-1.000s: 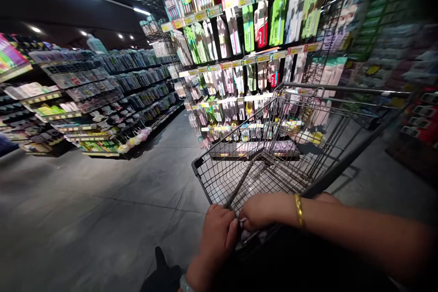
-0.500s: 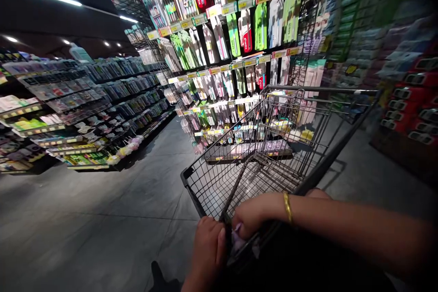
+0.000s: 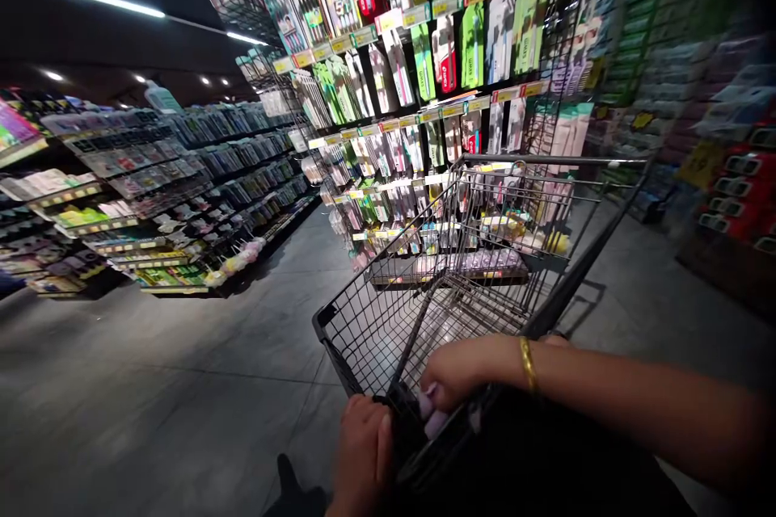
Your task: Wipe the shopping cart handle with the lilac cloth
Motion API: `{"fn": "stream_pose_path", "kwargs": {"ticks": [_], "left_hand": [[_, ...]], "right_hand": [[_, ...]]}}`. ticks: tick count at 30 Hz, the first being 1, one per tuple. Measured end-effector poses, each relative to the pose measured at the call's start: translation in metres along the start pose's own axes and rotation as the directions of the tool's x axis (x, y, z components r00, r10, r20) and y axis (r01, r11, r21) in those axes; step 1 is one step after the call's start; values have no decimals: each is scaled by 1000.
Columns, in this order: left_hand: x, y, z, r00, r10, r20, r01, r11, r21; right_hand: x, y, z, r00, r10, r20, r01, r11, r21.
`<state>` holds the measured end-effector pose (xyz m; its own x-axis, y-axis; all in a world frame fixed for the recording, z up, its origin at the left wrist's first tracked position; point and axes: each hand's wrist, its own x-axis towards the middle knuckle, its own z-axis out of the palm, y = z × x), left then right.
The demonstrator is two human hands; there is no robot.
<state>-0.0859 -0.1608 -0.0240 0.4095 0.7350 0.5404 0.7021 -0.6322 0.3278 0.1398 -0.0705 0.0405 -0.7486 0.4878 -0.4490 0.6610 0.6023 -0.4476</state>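
Near left: left hand (image 3: 364, 440), curled over black cart (image 3: 567, 291) edge. Near right: right hand (image 3: 454, 376), closed around lilac item (image 3: 427, 402).

Lilac item (image 3: 436, 423) partly hidden by the right hand (image 3: 452, 376), its kind unclear

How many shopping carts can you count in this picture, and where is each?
1: the dark metal-wire shopping cart, directly in front of the person, with the person's left hand at its near side. Others may be hidden.
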Motion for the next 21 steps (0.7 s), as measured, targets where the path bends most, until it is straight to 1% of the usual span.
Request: {"fn": "stream_pose_path", "kwargs": {"ticks": [2, 3, 4, 5, 6, 7, 8, 9, 10, 11, 13, 14, 15, 17, 19, 21], "left_hand": [[-4, 1, 1, 999, -36, -20, 36, 999, -14], [-6, 1, 2, 998, -56, -32, 55, 998, -25], [-8, 2, 3, 996, -73, -43, 71, 997, -35], [-10, 2, 3, 995, -85, -47, 83, 996, -45], [-10, 1, 3, 994, -93, -49, 91, 995, -52], [-11, 1, 3, 994, -97, -49, 95, 994, -58], [-10, 1, 2, 994, -100, -46, 97, 994, -60], [-10, 0, 2, 994, -98, -40, 96, 994, -59], [-9, 0, 1, 995, -94, -31, 92, 994, -57], [-8, -1, 0, 996, -88, -23, 86, 995, -53], [-8, -1, -1, 997, -75, -11, 75, 996, -47], [-7, -2, 0, 997, -72, -9, 71, 996, -48], [-8, -2, 0, 997, -70, -11, 69, 996, -52], [-9, -2, 2, 997, -75, -26, 73, 995, -62], [-10, -3, 4, 996, -80, -49, 77, 995, -67], [-12, -4, 4, 995, -75, -63, 71, 995, -66]], "right_hand": [[-8, 20, -2, 989, 140, -51, -145, 985, -99], [-12, 30, -4, 972, 218, -85, -229, 962, -149], [-14, 36, -5, 957, 272, -103, -287, 942, -175], [-14, 38, -5, 954, 286, -90, -298, 940, -167], [-13, 36, -6, 965, 259, -50, -263, 957, -124], [-10, 29, -6, 982, 190, 0, -190, 980, -52], [-6, 17, -5, 995, 90, 36, -91, 995, 34], [-3, 4, -4, 999, -22, 39, 17, 993, 121], [0, -10, -3, 993, -117, 10, 113, 976, 188], [2, -23, -1, 982, -186, -38, 189, 956, 223], [-1, -37, 1, 957, -258, -135, 281, 938, 201], [-6, -36, 1, 948, -268, -172, 294, 944, 151], [-13, -30, 1, 945, -257, -202, 278, 957, 84], [-30, -6, 1, 947, -177, -270, 168, 984, -58], [-46, 23, 1, 938, -16, -347, -37, 989, -145], [-56, 45, 1, 900, 133, -416, -234, 951, -202]]}}
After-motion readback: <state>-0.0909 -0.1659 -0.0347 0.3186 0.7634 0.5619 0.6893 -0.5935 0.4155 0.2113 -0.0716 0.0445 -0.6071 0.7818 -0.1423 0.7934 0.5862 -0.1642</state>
